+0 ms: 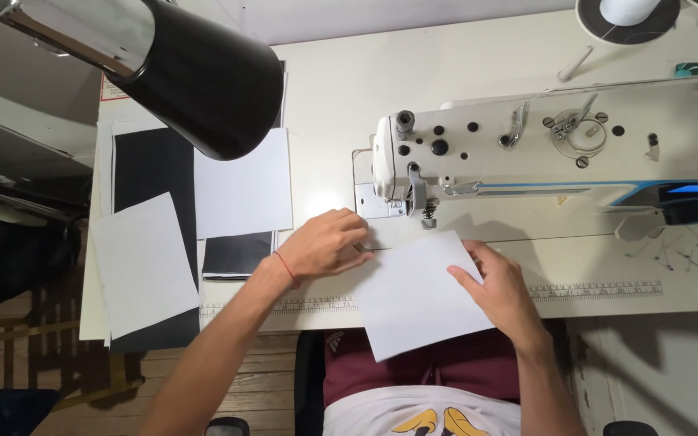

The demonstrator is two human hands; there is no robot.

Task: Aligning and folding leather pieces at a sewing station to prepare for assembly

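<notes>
Cream-coloured and smooth, the sewing table fills most of the frame, with wooden floorboards showing below it at the lower left. Across the upper right stands a white industrial sewing machine, its needle and presser foot hanging at the centre of the picture. A printed ruler strip runs along the table's near edge.

Just below the needle lies a white rectangular sheet of fabric or paper (which of the two I cannot tell), turned at a slant so its lower corner hangs over the table edge above the person's lap. The left hand, with a thin red cord at the wrist, rests at the sheet's upper left corner; its fingers are curled and bunched at the edge, though whether they pinch it cannot be seen. The right hand lies flat and open on the sheet's right side, fingers spread and pressing down, gripping nothing.

At the left of the frame lie more white sheets over black pieces of material, with another white sheet beside them. A glossy black lamp head with a chrome neck juts in from the upper left. A thread cone on a dark round base sits at the upper right corner.
</notes>
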